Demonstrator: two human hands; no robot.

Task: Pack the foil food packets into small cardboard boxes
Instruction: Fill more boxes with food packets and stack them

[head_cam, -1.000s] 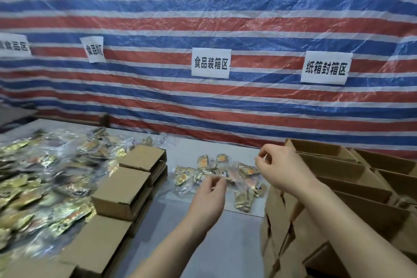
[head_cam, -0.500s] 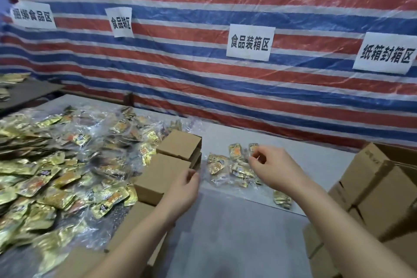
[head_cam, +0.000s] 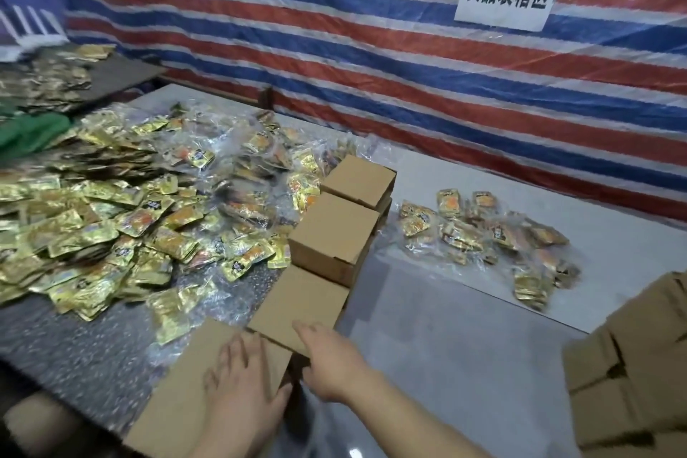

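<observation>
Four small closed cardboard boxes run in a line from me toward the wall. My left hand (head_cam: 243, 381) rests flat, fingers spread, on top of the nearest box (head_cam: 174, 409). My right hand (head_cam: 329, 364) touches the near edge of the second box (head_cam: 297, 303), at the gap between the two; neither hand holds anything. A big heap of gold foil packets (head_cam: 111, 219), loose and in clear bags, covers the table left of the boxes. A smaller bunch of bagged packets (head_cam: 483, 230) lies to the right of the boxes.
A stack of cardboard boxes (head_cam: 632, 364) stands at the lower right. The striped tarp wall (head_cam: 371, 59) with paper signs closes the back. More foil packets lie on a dark board (head_cam: 111, 72) at the far left. Grey tabletop (head_cam: 446, 346) shows between the boxes and the stack.
My view swung left and down. Both hands drew back from the bagged packets toward me; the left now lies on the nearest box and the right touches the second one.
</observation>
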